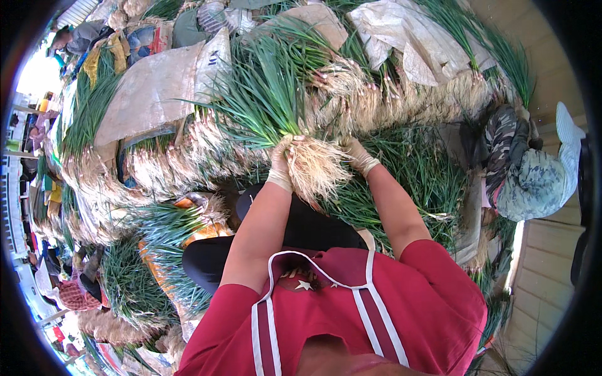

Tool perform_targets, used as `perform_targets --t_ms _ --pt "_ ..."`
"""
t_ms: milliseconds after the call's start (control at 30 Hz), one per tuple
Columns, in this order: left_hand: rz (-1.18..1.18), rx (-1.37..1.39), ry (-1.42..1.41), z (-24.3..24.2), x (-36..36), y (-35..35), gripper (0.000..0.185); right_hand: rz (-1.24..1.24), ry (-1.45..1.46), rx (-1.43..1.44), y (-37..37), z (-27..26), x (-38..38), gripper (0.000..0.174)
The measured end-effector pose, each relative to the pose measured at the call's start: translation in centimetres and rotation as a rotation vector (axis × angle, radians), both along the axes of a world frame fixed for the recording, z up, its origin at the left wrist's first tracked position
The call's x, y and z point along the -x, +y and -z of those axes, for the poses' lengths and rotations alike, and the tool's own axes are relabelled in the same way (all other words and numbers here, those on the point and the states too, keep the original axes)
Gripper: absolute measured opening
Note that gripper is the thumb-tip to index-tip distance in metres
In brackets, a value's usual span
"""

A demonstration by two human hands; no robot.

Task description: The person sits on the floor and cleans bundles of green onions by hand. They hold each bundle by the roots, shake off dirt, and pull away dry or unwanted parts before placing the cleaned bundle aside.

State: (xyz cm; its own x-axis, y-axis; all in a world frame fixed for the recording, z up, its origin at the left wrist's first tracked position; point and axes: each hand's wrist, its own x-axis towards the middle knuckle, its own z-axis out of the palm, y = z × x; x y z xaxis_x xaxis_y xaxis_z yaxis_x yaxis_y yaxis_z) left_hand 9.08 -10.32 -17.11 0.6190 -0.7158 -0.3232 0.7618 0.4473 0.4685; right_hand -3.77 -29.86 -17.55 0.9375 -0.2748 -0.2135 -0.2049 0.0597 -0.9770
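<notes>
My left hand (281,157), in a pale glove, grips a bunch of green onions (277,98) just above the roots. The green leaves fan upward and away from me. Long pale roots (319,168) hang from the bunch over my lap. At the right side of these roots is my gloved right hand (360,156), its fingers bent and partly hidden, so I cannot tell whether it pinches any of them. Below and right of that hand lies a loose heap of green onions (404,183).
Stacked green onions form a long bank (400,101) ahead, partly covered by woven sacks (155,89). More bunches (174,230) lie by my left knee on orange sheeting (157,265). A person in a camouflage hat (531,185) is at right; another in checked clothing (77,293) sits far left.
</notes>
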Motion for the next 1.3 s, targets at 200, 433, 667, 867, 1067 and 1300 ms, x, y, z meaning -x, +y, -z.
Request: perform_targets --t_ms 200,433,667,867,1067,1300 --pt "-0.002 -0.014 0.066 -2.5 0.8 0.6 0.031 -0.403 0.108 0.854 -2.8 -3.4 -0.3 0.021" --pt "-0.054 0.085 0.148 0.1 -0.4 1.7 0.037 0.143 -0.033 0.193 -7.5 -11.1 3.6 0.036" --pt "-0.015 0.012 0.026 -1.8 -0.1 1.3 0.030 -0.361 0.732 0.887 -3.9 -5.8 1.5 0.061" --pt "0.097 0.004 0.015 -2.9 0.1 1.6 0.023 -0.454 0.319 0.826 2.5 -8.7 -7.9 0.050" --pt "0.108 -0.052 -0.027 -1.4 -0.3 2.0 0.025 -0.363 0.162 1.064 3.5 -9.3 -8.8 0.028" --pt "0.053 0.120 0.124 -4.5 0.7 1.4 0.023 -0.019 0.339 1.106 -2.7 5.6 -9.6 0.020"
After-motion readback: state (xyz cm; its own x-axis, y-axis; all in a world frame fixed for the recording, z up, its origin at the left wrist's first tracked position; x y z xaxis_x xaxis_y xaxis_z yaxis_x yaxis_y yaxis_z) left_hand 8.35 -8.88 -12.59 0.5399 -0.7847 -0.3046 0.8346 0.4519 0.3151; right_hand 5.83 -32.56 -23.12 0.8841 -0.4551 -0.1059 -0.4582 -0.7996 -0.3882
